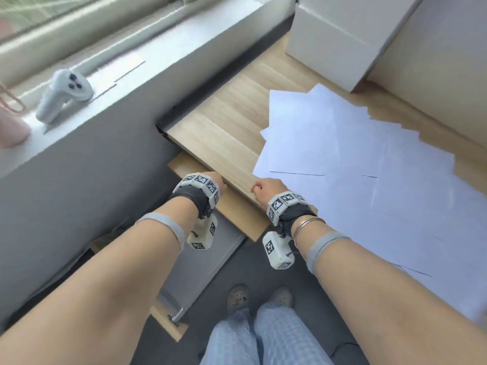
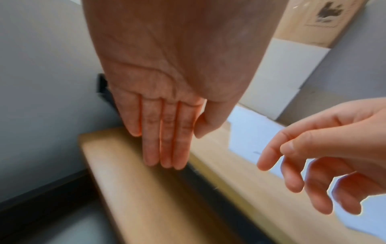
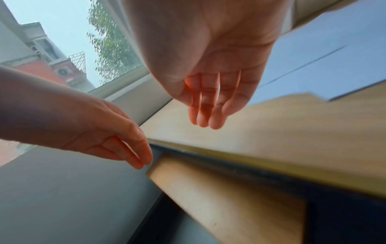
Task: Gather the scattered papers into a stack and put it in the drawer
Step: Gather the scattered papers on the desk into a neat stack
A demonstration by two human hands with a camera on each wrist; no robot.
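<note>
- Several white papers [image 1: 369, 164] lie fanned and overlapping across the wooden desk [image 1: 224, 127], corners pointing every way, so by my read the gathering has not begun and no stack exists yet.
- Just below the desk's front edge, the drawer [image 1: 237, 209] sits with its wooden front standing out from under the desktop; how far out it is I cannot tell from the head view, and its inside is hidden.
- Up comes the left hand [image 1: 214, 180] over the drawer front, fingers [image 2: 165, 148] straight and pressed side by side, holding nothing; whether the tips touch the wood is too blurred to call.
- Beside it, the right hand [image 1: 267, 189] hovers at the desk edge, close to the nearest sheet, fingers [image 3: 208, 107] loosely extended and slightly spread, nothing in its grasp.
- What's left, as I judge it: sweep the sheets together, square them up, get the pile into the drawer.
- View check: the head camera gives the whole spread of sheets and both wrists, but the fingers vanish behind the wrist bands.
- Left wrist view fills that gap, showing both palms bare and the dark slot between drawer front and desktop.
- Right wrist view alone catches the window [image 3: 73, 49] with a tree and a red building outside.
- Further out: a white handheld controller [image 1: 63, 93] rests on the windowsill [image 1: 118, 83], and a white box [image 1: 342, 40] stands at the desk's far end.
</note>
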